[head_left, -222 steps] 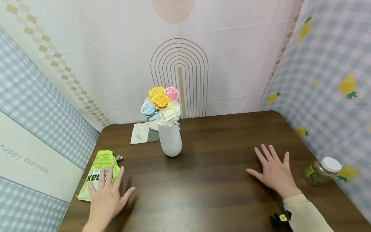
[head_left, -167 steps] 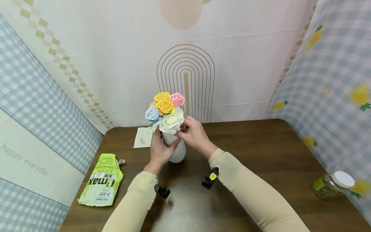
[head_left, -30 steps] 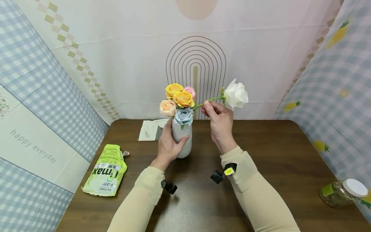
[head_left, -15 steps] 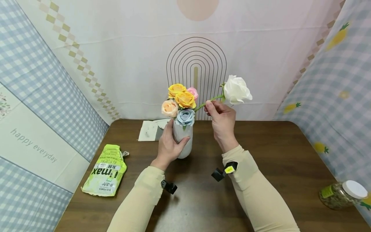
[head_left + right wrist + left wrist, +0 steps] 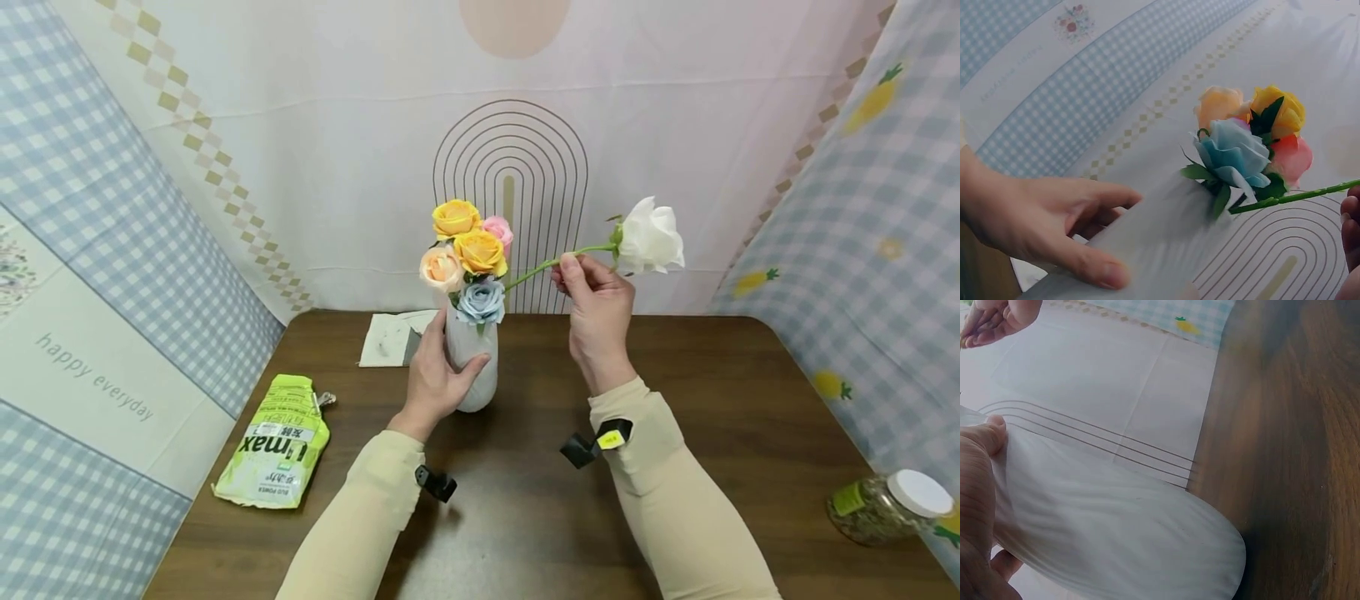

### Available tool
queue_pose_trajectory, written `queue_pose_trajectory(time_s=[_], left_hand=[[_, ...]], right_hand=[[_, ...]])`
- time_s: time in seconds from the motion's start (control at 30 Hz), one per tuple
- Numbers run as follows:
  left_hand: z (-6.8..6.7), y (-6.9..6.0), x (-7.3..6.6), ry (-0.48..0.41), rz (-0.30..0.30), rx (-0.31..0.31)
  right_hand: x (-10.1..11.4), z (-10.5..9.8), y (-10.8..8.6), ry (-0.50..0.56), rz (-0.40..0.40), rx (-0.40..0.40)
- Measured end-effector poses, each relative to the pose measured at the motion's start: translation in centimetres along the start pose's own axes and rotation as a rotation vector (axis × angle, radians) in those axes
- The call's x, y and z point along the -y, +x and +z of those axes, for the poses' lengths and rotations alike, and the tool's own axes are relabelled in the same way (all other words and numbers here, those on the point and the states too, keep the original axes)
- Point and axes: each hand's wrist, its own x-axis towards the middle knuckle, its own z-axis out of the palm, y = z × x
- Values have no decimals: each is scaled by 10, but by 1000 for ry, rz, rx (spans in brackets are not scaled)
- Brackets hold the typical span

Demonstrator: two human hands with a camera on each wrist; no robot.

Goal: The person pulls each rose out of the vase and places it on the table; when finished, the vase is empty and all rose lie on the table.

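A white vase (image 5: 472, 367) stands on the table, and my left hand (image 5: 438, 375) grips it round its upper left side. Yellow, pink, peach and blue roses (image 5: 480, 252) fill its mouth. My right hand (image 5: 598, 312) pinches the green stem of a white rose (image 5: 651, 237), whose bloom leans out to the right. In the right wrist view that stem (image 5: 1297, 197) runs down to the rim of the vase (image 5: 1166, 231); its lower end is hidden. The left wrist view shows my left thumb and fingers round the vase (image 5: 1129, 519).
A green and white packet (image 5: 273, 454) lies at the table's left side, a metal clip by its top. White papers (image 5: 385, 340) lie behind the vase to the left. A jar with a white lid (image 5: 877, 508) is at the right edge. Patterned cloth surrounds the table.
My right hand has moved to the right with the white rose, and more of its stem shows. The left hand keeps its grip on the vase, nearly unmoved over the last second.
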Motion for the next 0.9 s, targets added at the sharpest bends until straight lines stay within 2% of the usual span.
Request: queue_pose_trajectory(time_s=[0.23, 0.53, 0.77, 0.9], left_hand=[[-5, -2, 3, 7, -52, -18], [-5, -1, 1, 25, -64, -9], [-6, 0, 0, -8, -57, -9], [-5, -1, 1, -10, -62, -3]], right_hand=[[7, -8, 7, 37, 41, -8], [13, -8, 10, 60, 46, -6], [20, 0, 14, -10, 21, 25], [22, -5, 15, 16, 21, -8]])
